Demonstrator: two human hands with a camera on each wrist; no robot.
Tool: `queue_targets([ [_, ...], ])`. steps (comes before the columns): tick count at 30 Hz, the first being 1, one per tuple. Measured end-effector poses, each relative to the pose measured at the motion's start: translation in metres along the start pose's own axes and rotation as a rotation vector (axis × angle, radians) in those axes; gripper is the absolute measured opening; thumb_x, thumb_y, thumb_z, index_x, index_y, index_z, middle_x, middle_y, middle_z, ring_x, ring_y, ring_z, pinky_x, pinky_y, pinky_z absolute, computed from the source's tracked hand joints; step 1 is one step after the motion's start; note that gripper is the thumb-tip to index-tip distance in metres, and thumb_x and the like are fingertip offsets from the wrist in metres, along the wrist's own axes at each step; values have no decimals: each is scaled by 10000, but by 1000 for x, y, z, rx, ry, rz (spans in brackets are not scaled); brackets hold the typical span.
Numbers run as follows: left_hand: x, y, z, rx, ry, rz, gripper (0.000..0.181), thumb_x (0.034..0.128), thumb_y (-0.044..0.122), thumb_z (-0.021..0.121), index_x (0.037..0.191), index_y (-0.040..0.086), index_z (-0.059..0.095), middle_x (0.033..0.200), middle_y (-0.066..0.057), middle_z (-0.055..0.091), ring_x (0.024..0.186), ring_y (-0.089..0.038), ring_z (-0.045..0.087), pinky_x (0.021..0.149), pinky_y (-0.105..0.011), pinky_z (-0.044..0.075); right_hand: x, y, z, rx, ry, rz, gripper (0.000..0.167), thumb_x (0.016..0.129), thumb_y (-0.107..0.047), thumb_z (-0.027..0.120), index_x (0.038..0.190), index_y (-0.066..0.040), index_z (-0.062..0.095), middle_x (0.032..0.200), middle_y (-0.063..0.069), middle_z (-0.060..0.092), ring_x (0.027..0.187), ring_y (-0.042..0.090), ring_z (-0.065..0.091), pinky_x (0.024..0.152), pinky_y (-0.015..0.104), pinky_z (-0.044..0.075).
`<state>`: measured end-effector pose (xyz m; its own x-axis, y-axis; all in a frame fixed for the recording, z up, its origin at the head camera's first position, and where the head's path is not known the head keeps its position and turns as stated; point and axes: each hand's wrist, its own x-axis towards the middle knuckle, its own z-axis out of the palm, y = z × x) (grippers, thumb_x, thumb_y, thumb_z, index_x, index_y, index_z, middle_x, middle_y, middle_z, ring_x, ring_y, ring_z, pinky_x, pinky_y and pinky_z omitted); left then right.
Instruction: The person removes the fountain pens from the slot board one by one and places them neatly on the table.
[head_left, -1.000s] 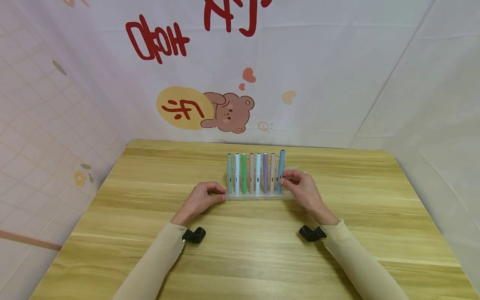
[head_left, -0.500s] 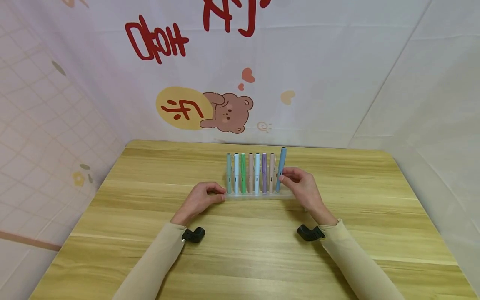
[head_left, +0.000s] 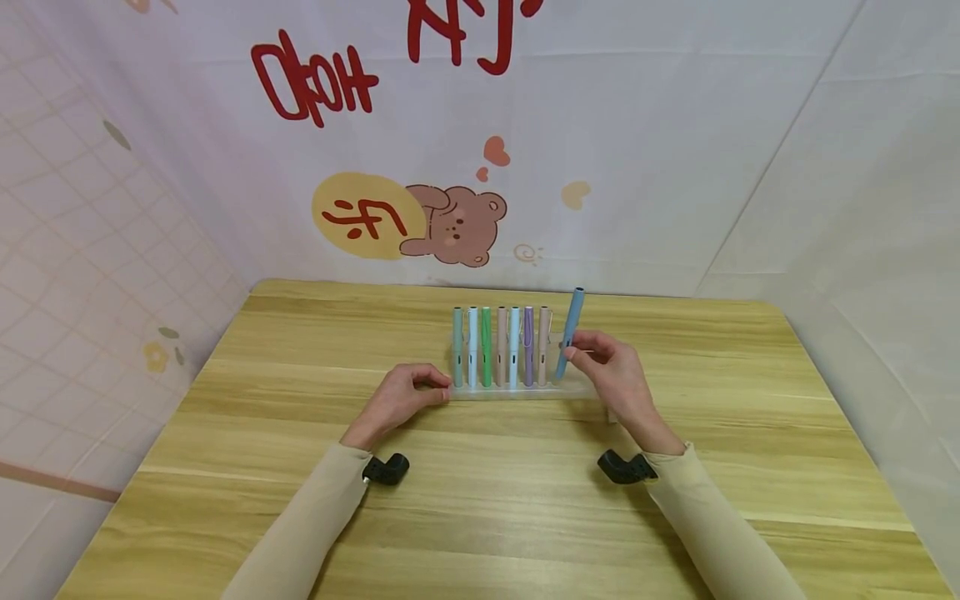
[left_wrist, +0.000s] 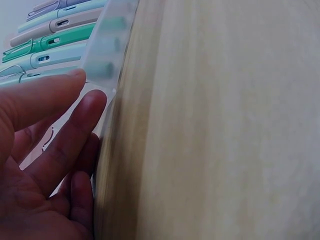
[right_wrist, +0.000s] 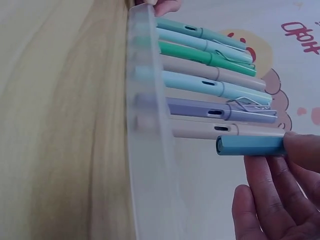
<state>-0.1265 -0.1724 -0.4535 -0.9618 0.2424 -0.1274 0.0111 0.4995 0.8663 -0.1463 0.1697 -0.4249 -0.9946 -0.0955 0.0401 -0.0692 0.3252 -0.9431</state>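
Observation:
A frosted clear pen stand (head_left: 517,393) holds a row of upright capped pens, including a green pen (head_left: 487,346), a purple pen (head_left: 529,346) and a beige pen (head_left: 543,350). My left hand (head_left: 401,398) holds the stand's left end between thumb and fingertips; in the left wrist view the thumb (left_wrist: 50,97) lies by its corner. My right hand (head_left: 611,375) pinches a blue pen (head_left: 573,317), tilted with its top to the right. In the right wrist view the lower end of the blue pen (right_wrist: 250,145) is apart from the stand, beside the beige pen.
Wood-grain table (head_left: 495,500) lies under both forearms. A white cloth (head_left: 645,167) with a printed bear and red characters hangs behind it. A black wrist mount (head_left: 626,467) sits on each sleeve. The stand's right part reaches under the right hand.
My right hand has lifted the blue pen up out of the row and tipped its top to the right. The left hand stays at the stand's left end.

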Motion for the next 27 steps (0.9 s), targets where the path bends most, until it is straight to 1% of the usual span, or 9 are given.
queue_targets([
  [5,0,0,0,8,1,3,104,944,107,768,1045,104,794,1057,-10,750,1030,-189,644,953,-406,473,-2,-3,-5,21,14,-3,395,999,-281,723,1269,4,689,1186,168,712,1015,130,674,876,196,513],
  [12,0,1,-1,2,-3,-11,102,945,101,766,1043,111,794,1052,3,745,1024,-186,640,947,-406,476,-5,0,-14,67,2,-2,407,993,-250,729,1280,32,667,1158,166,713,988,214,711,862,217,548],
  [14,-1,2,-1,2,-2,-11,100,944,95,765,1039,107,793,1050,3,745,1021,-187,641,946,-411,477,-7,0,-17,79,-1,-5,410,994,-233,728,1285,46,657,1144,157,720,961,192,719,855,229,558],
  [16,-1,3,-1,-1,-3,-15,98,943,98,767,1037,111,793,1048,6,745,1018,-186,641,945,-408,477,-9,2,-21,81,2,-7,409,995,-225,727,1284,54,653,1133,152,723,934,139,723,842,247,569],
  [19,-1,4,-1,1,-3,-19,100,944,101,766,1039,115,793,1046,8,744,1015,-184,638,943,-405,477,-11,3,-25,96,2,-10,410,996,-211,724,1283,70,643,1135,173,713,929,98,721,840,265,577],
  [23,-1,5,-2,2,-3,-15,104,945,99,764,1044,113,793,1046,11,741,1013,-181,634,943,-406,473,-15,4,-31,102,5,-18,407,997,-203,724,1280,78,641,1144,204,703,926,95,722,844,263,577],
  [27,-2,4,-2,4,-5,-10,104,945,100,763,1044,112,792,1046,14,740,1018,-181,633,952,-419,471,-19,5,-37,89,14,-28,399,998,-196,723,1269,86,645,1116,178,711,905,94,723,835,248,575],
])
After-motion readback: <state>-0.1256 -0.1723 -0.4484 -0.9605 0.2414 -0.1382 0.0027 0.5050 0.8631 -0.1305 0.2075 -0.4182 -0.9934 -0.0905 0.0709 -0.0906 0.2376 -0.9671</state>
